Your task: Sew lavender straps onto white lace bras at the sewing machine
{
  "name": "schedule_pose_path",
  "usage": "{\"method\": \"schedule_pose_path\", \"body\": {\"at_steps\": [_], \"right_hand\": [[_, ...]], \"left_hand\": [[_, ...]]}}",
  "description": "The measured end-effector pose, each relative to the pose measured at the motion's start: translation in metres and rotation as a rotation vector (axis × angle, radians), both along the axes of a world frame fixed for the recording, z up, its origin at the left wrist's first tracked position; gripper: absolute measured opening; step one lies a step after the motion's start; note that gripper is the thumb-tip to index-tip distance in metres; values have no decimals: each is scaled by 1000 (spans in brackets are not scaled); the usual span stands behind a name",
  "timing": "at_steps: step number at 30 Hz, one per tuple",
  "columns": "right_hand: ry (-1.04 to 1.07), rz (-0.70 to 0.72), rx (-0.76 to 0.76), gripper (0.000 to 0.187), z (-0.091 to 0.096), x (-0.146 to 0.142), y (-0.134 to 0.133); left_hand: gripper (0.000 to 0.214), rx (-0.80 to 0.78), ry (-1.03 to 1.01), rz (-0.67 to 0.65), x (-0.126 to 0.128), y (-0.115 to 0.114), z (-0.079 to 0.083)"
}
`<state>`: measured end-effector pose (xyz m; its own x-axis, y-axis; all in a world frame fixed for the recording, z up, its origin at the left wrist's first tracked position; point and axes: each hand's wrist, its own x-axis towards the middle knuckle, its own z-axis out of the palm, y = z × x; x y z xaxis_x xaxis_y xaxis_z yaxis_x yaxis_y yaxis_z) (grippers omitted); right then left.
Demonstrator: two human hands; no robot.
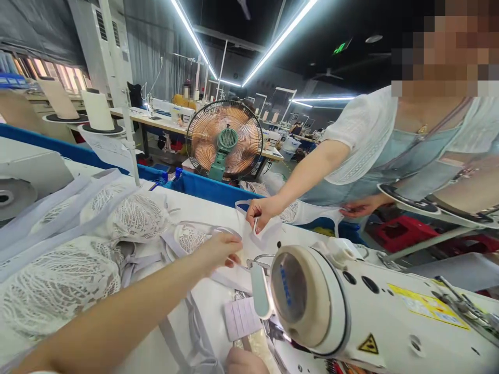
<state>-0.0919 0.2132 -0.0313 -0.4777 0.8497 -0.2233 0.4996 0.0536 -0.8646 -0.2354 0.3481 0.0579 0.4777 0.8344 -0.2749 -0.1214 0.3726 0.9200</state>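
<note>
My left hand [219, 253] reaches over the white table among white lace bras [136, 215]. Its fingers are loosely bent and apart, and I see nothing held in them; a strap passes just behind. My right hand [246, 360] shows only as a rounded part at the bottom edge, its fingers hidden, close to a cream fabric strip [260, 349]. Above it, a pale lined card [242, 318] lies beside the head of the white sewing machine [374, 301]. Across the table, a co-worker's hand [265, 212] pinches part of a white lace bra [312, 212] stretched between both their hands.
A large fan [226, 139] stands beyond the blue cloth bin [210, 188] along the table's far edge. Thread cones [97, 110] and a white pole [123, 93] rise at left. The co-worker [366, 135] stands at far right near red stools [405, 234].
</note>
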Motion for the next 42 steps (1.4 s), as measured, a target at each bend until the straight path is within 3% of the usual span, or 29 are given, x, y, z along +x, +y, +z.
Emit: {"method": "schedule_pose_path", "body": {"at_steps": [2, 6, 9, 11, 18, 33, 39, 42], "right_hand": [[-20, 94, 26, 23, 34, 7, 41], [-44, 79, 51, 21, 98, 27, 155], [-98, 149, -18, 50, 127, 34, 217], [-137, 220, -90, 52, 137, 33, 234], [-254, 385, -288, 14, 147, 19, 229], [-217, 218, -269, 38, 148, 18, 250], [-219, 96, -99, 42, 155, 16, 256], [-253, 38, 36, 41, 166, 6, 242]], "left_hand": [[29, -187, -197, 26, 23, 11, -10], [32, -218, -341, 79, 36, 15, -23], [32, -184, -378, 76, 29, 11, -24], [31, -138, -375, 77, 23, 9, -24], [28, -28, -369, 117, 16, 13, -25], [34, -72, -484, 121, 11, 15, -12], [37, 2, -493, 189, 14, 13, -9], [34, 91, -439, 226, 13, 14, -9]]}}
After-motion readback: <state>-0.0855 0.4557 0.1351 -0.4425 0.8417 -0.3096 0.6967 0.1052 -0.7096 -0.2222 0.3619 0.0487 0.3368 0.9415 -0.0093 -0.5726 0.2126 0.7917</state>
